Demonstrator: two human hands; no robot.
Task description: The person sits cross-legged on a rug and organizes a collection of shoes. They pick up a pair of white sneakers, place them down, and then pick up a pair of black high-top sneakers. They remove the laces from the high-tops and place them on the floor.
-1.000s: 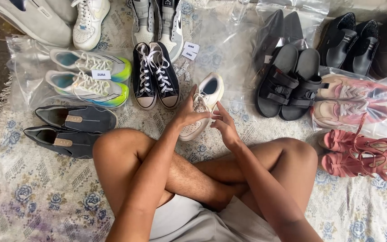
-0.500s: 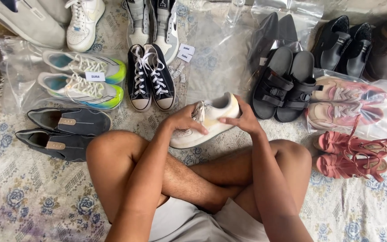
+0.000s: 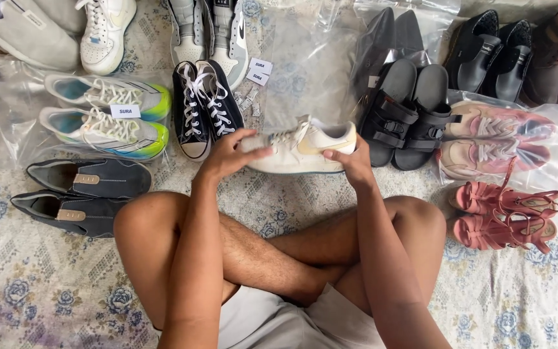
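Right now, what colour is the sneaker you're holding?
The sneaker is cream white with a pale tan side stripe and heel, seen from the head view.

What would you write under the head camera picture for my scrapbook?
Sitting cross-legged, a person holds a white sneaker sideways between left hand and right hand, pairs of shoes spread all around.

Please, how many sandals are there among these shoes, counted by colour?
Black strap sandals: 2
Pink heeled sandals: 2
Total: 4
Not counted: the white sneaker, held by left hand and right hand.
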